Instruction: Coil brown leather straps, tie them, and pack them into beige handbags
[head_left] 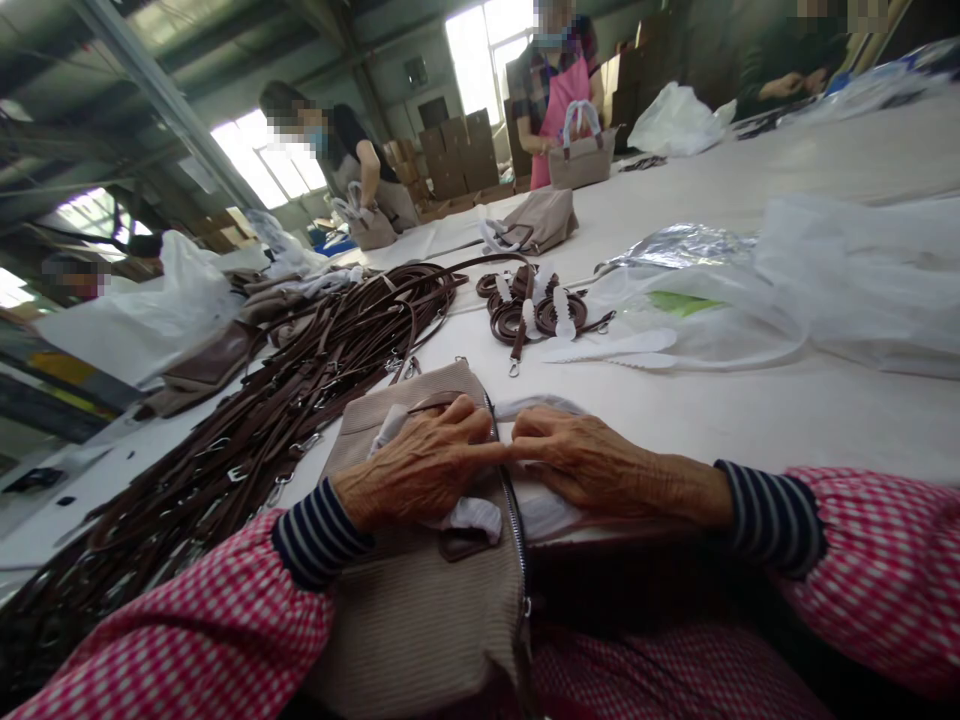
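A beige ribbed handbag (420,610) lies on its side at the table's near edge, its zipper (514,520) running down the right side. My left hand (427,455) rests on the bag over its white-wrapped handle (476,518), fingers curled and pressed together; what they grip is hidden. Just right of the zipper, my right hand (577,455) is closed, its fingertips at the bag's opening and touching my left hand. White wrapping (544,512) shows beneath my right hand. Whatever my right fingers pinch is too hidden to tell.
A heap of brown straps (300,400) with metal clips covers the left side. Coiled straps (510,318) lie ahead, beside clear plastic bags (862,290). Another beige bag (547,220) sits farther off. Across the table, people handle bags, one wearing a pink apron (566,100).
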